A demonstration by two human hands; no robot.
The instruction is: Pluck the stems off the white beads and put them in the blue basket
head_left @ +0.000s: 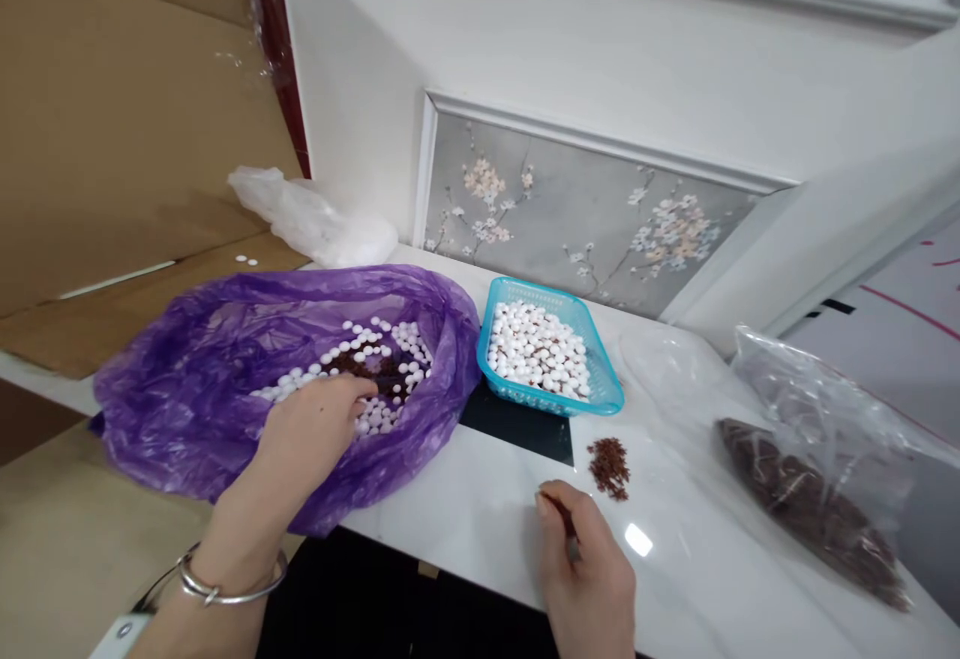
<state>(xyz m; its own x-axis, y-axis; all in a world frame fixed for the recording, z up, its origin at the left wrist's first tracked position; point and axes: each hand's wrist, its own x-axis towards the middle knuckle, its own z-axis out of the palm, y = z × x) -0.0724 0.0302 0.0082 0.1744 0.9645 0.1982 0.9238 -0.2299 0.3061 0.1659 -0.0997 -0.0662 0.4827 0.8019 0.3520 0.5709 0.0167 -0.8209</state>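
Among white balls inside the purple bag, holding left hand, grip partly hidden, cannot tell if pinching; with right hand, pressing thumb to forefinger, near brown bits beyond.

A white wall rises at twelve o'clock, a framed floral panel at two, brown cardboard at ten, a glossy white tabletop at five.

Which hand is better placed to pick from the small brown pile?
Probably the right hand: it is close beside the brown pile, while the left hand is in the purple bag.
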